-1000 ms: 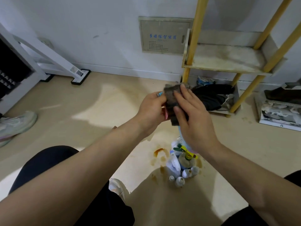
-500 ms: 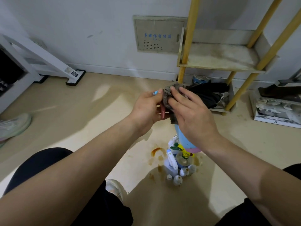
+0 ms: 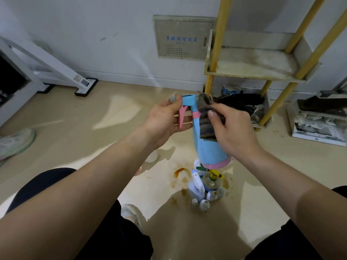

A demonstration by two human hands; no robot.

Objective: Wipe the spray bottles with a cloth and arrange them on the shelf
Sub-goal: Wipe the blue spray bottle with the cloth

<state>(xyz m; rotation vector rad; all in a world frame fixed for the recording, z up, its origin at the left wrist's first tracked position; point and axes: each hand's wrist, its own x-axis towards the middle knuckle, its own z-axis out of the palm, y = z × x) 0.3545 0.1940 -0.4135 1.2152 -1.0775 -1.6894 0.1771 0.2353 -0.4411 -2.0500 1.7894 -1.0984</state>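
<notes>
Both grips closed: left grip (image 3: 165, 119) pinches the spray head of the spray bottle (image 3: 208, 149); right grip (image 3: 234, 128) clamps the cloth (image 3: 205, 119) to its neck and shoulder under the thumb.
Bottle held in the air at mid-frame, slightly tilted; blue body, pink trigger, collar and base band, no label visible. Small bottles (image 3: 206, 186) clustered on the floor (image 3: 93, 128) at 6 o'clock from it. Shelf (image 3: 251, 66), yellow posts, at 1 o'clock. Wall panel (image 3: 183, 36) at 12 o'clock, blue characters too blurred to read. QR-code label (image 3: 85, 83) at 10 o'clock.
</notes>
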